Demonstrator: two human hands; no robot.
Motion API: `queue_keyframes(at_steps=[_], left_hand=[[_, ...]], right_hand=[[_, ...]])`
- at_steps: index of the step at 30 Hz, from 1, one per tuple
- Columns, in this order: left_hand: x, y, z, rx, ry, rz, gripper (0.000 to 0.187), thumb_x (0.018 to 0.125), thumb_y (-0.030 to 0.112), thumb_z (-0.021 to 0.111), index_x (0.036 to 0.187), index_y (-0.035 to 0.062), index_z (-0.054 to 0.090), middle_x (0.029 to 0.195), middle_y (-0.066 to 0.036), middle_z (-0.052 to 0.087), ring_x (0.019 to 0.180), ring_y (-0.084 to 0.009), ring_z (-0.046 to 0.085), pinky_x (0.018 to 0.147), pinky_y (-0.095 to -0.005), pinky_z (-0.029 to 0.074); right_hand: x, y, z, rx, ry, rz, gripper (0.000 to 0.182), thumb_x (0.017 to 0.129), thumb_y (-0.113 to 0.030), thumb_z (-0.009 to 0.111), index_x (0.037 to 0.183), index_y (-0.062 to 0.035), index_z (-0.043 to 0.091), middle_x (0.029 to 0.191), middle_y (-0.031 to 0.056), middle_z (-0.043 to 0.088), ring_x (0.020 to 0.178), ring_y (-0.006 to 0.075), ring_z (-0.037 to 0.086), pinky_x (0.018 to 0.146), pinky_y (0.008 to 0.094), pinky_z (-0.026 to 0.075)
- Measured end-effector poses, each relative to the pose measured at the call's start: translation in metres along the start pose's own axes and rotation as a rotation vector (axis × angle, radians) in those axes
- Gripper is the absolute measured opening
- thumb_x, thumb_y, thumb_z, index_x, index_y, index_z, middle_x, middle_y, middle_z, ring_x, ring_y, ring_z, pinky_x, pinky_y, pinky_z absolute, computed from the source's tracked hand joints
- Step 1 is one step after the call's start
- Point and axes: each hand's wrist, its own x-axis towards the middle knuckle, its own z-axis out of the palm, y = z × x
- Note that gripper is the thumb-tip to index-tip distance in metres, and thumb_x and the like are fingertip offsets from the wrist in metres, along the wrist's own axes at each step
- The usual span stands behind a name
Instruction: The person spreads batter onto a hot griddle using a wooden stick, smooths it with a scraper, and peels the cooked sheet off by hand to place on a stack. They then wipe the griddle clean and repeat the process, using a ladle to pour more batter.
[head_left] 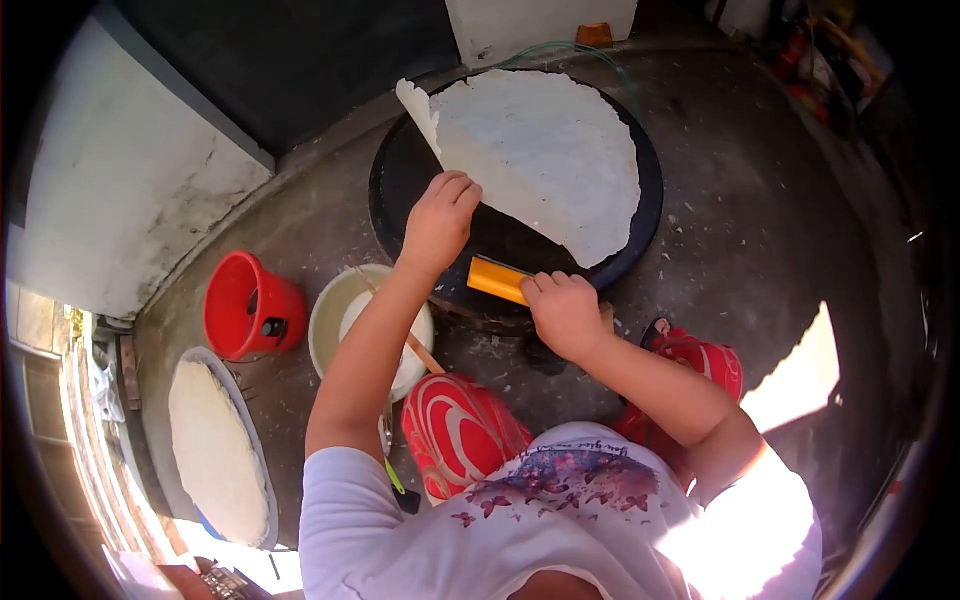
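A wide, thin, pale pancake covers the far and right part of a round black griddle. The near-left side of the griddle is bare and dark. My left hand is closed on the pancake's left edge, which is raised and folded up at the far end. In my right hand is a yellow scraper, held over the griddle's near rim. Its blade points left and lies apart from the pancake.
To my left stand a red bucket and a pale basin with a wooden stick. A round tray bears pale flat sheets. By my knee lies a green-handled tool. A wall rises at the left.
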Motion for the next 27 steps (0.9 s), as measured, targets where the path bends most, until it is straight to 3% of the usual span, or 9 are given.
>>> queue_keyframes(at_steps=[7,8,13,16,18,19,21,22,27], left_hand=[[-0.070,0.005,0.026,-0.029,-0.303,-0.167,0.036,0.064,0.006,0.068,0.098,0.0052,0.057,0.100,-0.009,0.056,0.096,-0.0282,0.052,0.079,-0.0353,0.047],[-0.074,0.006,0.032,-0.036,-0.370,-0.178,0.049,0.059,0.011,0.072,0.105,0.0071,0.056,0.105,-0.009,0.053,0.104,-0.0283,0.047,0.083,-0.0386,0.043],[-0.058,0.036,0.043,-0.073,-0.462,-0.067,0.064,0.057,0.017,0.075,0.117,0.0181,0.050,0.117,-0.004,0.047,0.113,-0.0280,0.037,0.090,-0.0427,0.030],[-0.051,0.035,0.057,-0.091,-0.416,-0.015,0.046,0.061,0.014,0.071,0.105,0.0151,0.058,0.107,-0.004,0.053,0.106,-0.0250,0.043,0.088,-0.0415,0.032],[-0.041,0.028,0.063,-0.078,-0.464,-0.029,0.021,0.066,0.009,0.067,0.086,0.0092,0.064,0.088,-0.005,0.060,0.093,-0.0248,0.051,0.081,-0.0392,0.038],[-0.033,0.025,0.065,-0.081,-0.467,-0.023,0.021,0.066,0.009,0.067,0.086,0.0092,0.064,0.088,-0.005,0.060,0.093,-0.0248,0.051,0.081,-0.0392,0.038],[-0.013,0.019,0.064,-0.187,-0.282,-0.190,0.004,0.068,0.006,0.063,0.072,0.0042,0.063,0.073,-0.007,0.060,0.079,-0.0274,0.054,0.072,-0.0373,0.043],[0.000,0.016,0.059,-0.169,-0.252,-0.183,0.008,0.069,0.007,0.063,0.075,0.0025,0.063,0.073,-0.010,0.060,0.075,-0.0306,0.054,0.067,-0.0377,0.045],[0.052,0.001,0.056,-0.059,-0.203,-0.185,0.008,0.070,0.008,0.063,0.076,0.0033,0.064,0.074,-0.010,0.060,0.076,-0.0298,0.054,0.068,-0.0383,0.045]], right_hand=[[-0.061,0.015,-0.019,0.023,-0.002,0.023,0.025,0.065,-0.012,0.054,0.089,-0.0067,0.056,0.074,0.0033,0.052,0.068,0.0188,0.053,0.060,0.0308,0.041],[-0.062,0.019,-0.017,0.019,-0.002,0.008,0.025,0.065,-0.012,0.054,0.089,-0.0069,0.056,0.074,0.0035,0.052,0.068,0.0187,0.053,0.060,0.0310,0.041],[-0.065,0.035,-0.020,0.001,-0.014,-0.025,0.024,0.065,-0.013,0.053,0.088,-0.0069,0.056,0.076,0.0038,0.053,0.070,0.0187,0.053,0.061,0.0311,0.041],[-0.064,0.047,-0.022,-0.030,-0.008,-0.007,0.023,0.066,-0.013,0.053,0.088,-0.0069,0.056,0.077,0.0037,0.053,0.071,0.0187,0.054,0.062,0.0308,0.042],[-0.062,0.055,-0.016,0.010,0.087,-0.055,0.024,0.066,-0.013,0.053,0.090,-0.0071,0.055,0.078,0.0037,0.054,0.073,0.0187,0.054,0.064,0.0304,0.042],[-0.060,0.058,-0.013,0.010,0.087,-0.049,0.024,0.066,-0.013,0.053,0.090,-0.0071,0.055,0.078,0.0037,0.054,0.073,0.0187,0.054,0.064,0.0304,0.042],[-0.052,0.059,-0.001,0.048,0.088,-0.083,0.022,0.067,-0.013,0.052,0.088,-0.0074,0.055,0.079,0.0038,0.054,0.074,0.0189,0.054,0.066,0.0300,0.042],[-0.044,0.063,0.007,0.050,0.088,-0.079,0.022,0.067,-0.013,0.052,0.088,-0.0074,0.055,0.079,0.0038,0.054,0.074,0.0189,0.054,0.066,0.0300,0.042],[0.009,0.103,0.036,-0.075,0.243,0.061,0.010,0.068,-0.013,0.052,0.078,-0.0097,0.053,0.072,0.0038,0.052,0.070,0.0194,0.054,0.063,0.0311,0.042]])
